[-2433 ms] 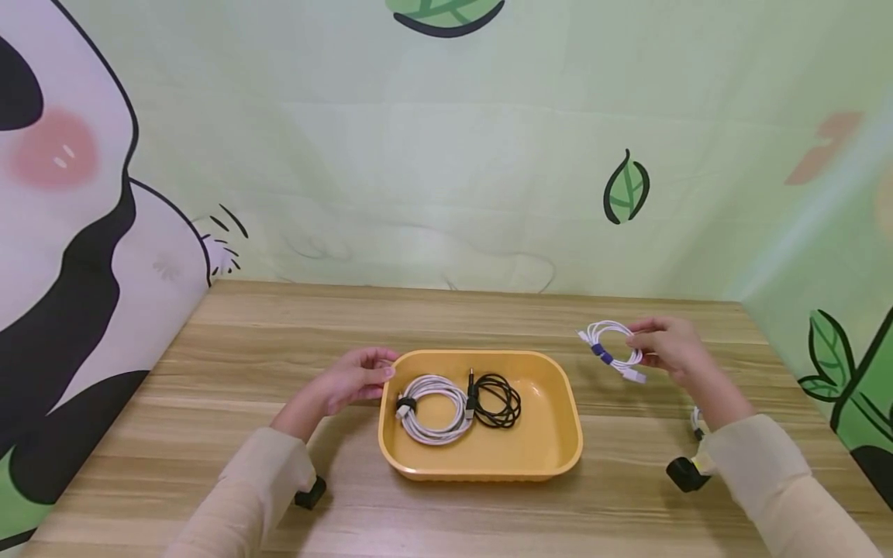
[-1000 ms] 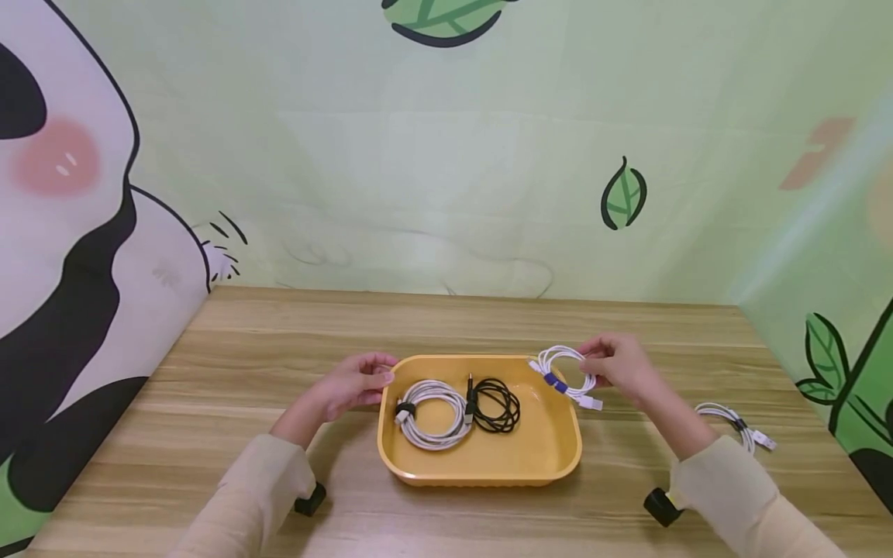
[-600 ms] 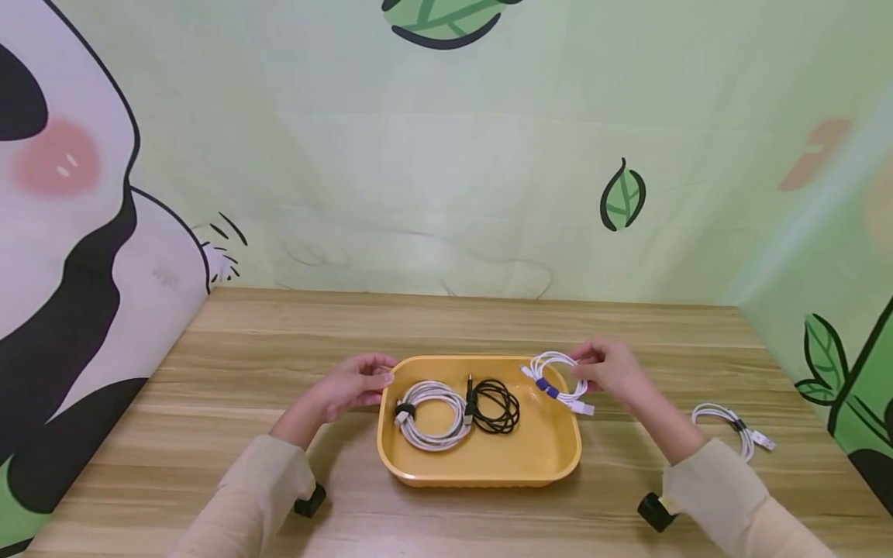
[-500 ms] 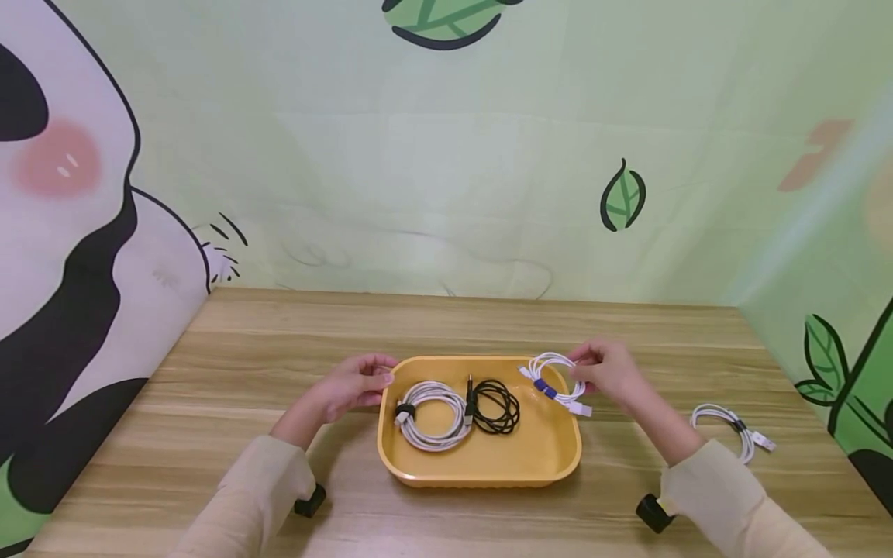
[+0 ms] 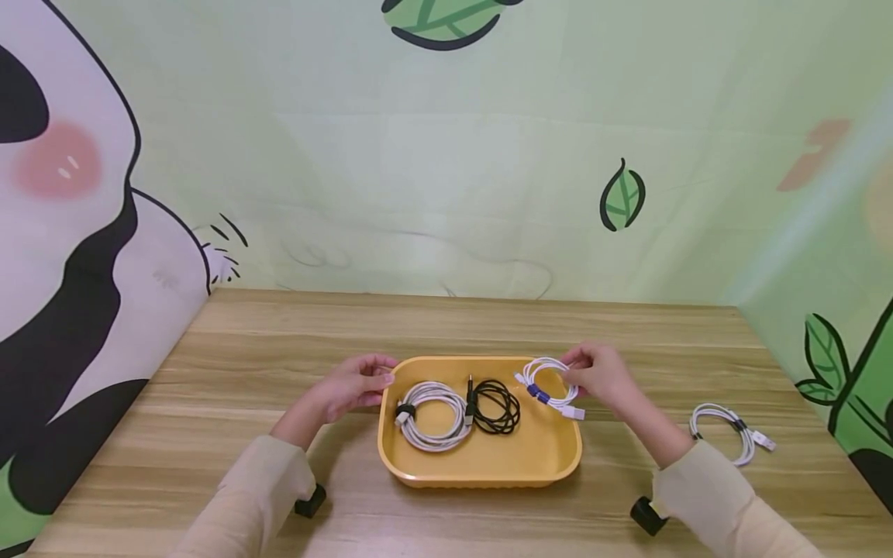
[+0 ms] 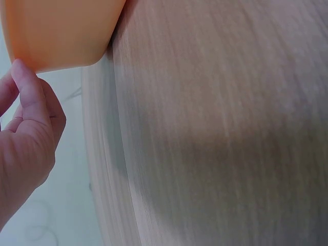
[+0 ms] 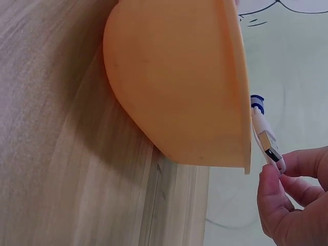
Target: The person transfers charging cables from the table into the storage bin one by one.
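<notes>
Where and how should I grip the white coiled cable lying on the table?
Probably pinch the white coiled cable beside the black tie near its plug, from above, with the right hand once it lets go of the blue-tied cable: the coil lies flat, its strands bunched there.

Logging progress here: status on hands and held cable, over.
Left hand gripping yellow tray at left. Right hand pinching blue-banded white cable above tray's right end. No obstruction seen.

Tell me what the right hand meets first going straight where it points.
Likely the rim of the yellow tray, at its far right corner, though the right hand may pass above; depth is unclear.
</notes>
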